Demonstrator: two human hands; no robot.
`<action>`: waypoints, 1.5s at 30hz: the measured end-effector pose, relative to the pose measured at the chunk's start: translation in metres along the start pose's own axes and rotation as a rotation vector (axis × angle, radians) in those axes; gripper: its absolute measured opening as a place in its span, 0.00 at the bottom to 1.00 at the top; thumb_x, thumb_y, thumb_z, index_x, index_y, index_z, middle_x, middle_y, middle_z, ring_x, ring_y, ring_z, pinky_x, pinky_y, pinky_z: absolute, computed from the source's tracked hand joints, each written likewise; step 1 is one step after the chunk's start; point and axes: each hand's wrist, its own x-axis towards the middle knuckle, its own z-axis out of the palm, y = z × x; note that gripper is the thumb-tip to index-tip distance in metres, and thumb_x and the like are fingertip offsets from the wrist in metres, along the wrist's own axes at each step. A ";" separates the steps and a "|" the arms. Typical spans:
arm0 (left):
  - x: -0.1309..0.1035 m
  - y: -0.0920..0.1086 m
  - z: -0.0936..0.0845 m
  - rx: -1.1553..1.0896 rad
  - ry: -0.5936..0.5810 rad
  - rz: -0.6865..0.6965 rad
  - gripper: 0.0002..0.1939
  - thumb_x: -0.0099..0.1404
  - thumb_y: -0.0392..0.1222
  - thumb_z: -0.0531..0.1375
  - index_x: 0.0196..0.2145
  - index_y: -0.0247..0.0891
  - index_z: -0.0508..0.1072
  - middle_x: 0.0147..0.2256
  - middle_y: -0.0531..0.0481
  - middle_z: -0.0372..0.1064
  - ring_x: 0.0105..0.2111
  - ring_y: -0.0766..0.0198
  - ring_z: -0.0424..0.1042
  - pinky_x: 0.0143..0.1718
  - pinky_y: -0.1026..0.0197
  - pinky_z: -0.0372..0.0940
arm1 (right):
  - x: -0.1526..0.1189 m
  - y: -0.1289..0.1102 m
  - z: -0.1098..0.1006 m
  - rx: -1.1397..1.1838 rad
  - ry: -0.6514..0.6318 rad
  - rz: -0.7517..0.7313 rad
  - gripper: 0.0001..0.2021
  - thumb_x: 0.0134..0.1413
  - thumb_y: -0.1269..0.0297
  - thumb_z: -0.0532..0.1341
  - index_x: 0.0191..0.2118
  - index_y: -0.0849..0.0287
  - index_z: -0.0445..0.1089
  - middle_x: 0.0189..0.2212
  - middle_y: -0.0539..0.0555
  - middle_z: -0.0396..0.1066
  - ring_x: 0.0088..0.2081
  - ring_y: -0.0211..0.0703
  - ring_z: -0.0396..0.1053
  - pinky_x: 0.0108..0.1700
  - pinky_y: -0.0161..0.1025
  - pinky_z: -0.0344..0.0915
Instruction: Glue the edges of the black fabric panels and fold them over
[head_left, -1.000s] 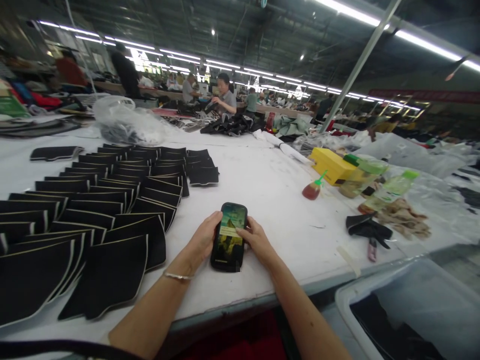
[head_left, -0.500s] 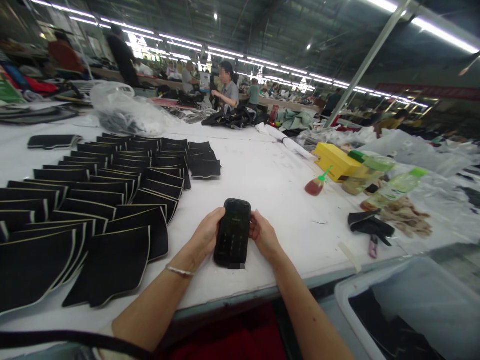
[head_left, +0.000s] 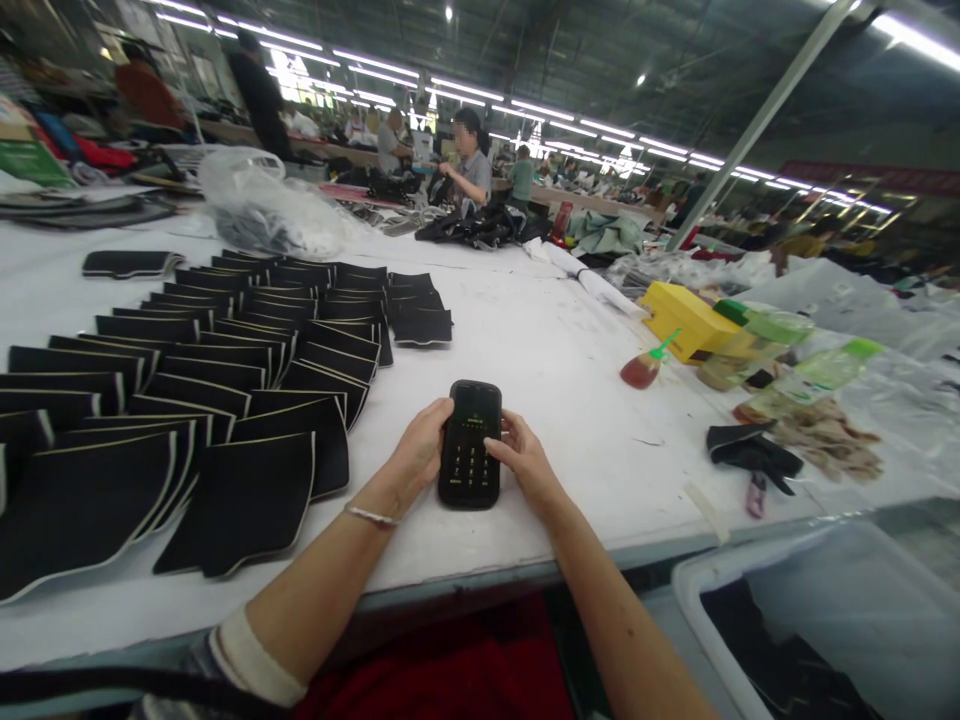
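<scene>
A black smartphone (head_left: 470, 478) is held upright over the white table, its dark screen lit with a number keypad. My left hand (head_left: 421, 447) grips its left edge, thumb along the side and the other fingers hidden behind. At the right edge is my right hand (head_left: 526, 462); its thumb reaches over the screen by the keypad's right column, and its fingers curl round the side. Left of my hands lie rows of overlapping black panels (head_left: 244, 500) with pale edges; the nearest sits close to my left forearm.
To the right are a bulb-shaped bottle (head_left: 640, 372) with a green spout, a yellow box (head_left: 686, 322), clear plastic bottles (head_left: 814, 378), a brown cloth (head_left: 829, 437) and a black cloth piece (head_left: 752, 452). A white bin (head_left: 840, 570) stands below the table edge (head_left: 517, 580). A person (head_left: 469, 165) works farther back.
The phone screen has brightened and now shows a keypad. My right thumb has moved from the phone's edge onto its screen. The view has shifted slightly left.
</scene>
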 end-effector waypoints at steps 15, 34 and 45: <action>-0.003 -0.003 0.009 -0.024 -0.079 0.029 0.06 0.60 0.40 0.61 0.29 0.35 0.70 0.29 0.52 0.67 0.31 0.67 0.65 0.35 0.65 0.62 | 0.000 0.006 0.012 -0.366 0.140 -0.086 0.36 0.45 0.55 0.70 0.58 0.56 0.56 0.53 0.58 0.67 0.54 0.53 0.66 0.57 0.49 0.61; -0.003 -0.001 0.008 -0.006 -0.059 0.014 0.05 0.60 0.40 0.61 0.30 0.35 0.71 0.30 0.52 0.69 0.31 0.66 0.67 0.35 0.65 0.64 | -0.004 0.000 0.011 -0.304 0.020 -0.152 0.43 0.42 0.60 0.72 0.63 0.54 0.52 0.57 0.57 0.62 0.57 0.53 0.62 0.61 0.50 0.58; -0.001 0.002 0.006 0.003 -0.046 0.016 0.07 0.57 0.41 0.63 0.30 0.35 0.71 0.29 0.52 0.69 0.31 0.66 0.67 0.34 0.64 0.63 | -0.006 -0.003 0.012 -0.322 -0.037 -0.187 0.48 0.39 0.63 0.73 0.64 0.54 0.49 0.56 0.57 0.63 0.56 0.54 0.63 0.59 0.50 0.60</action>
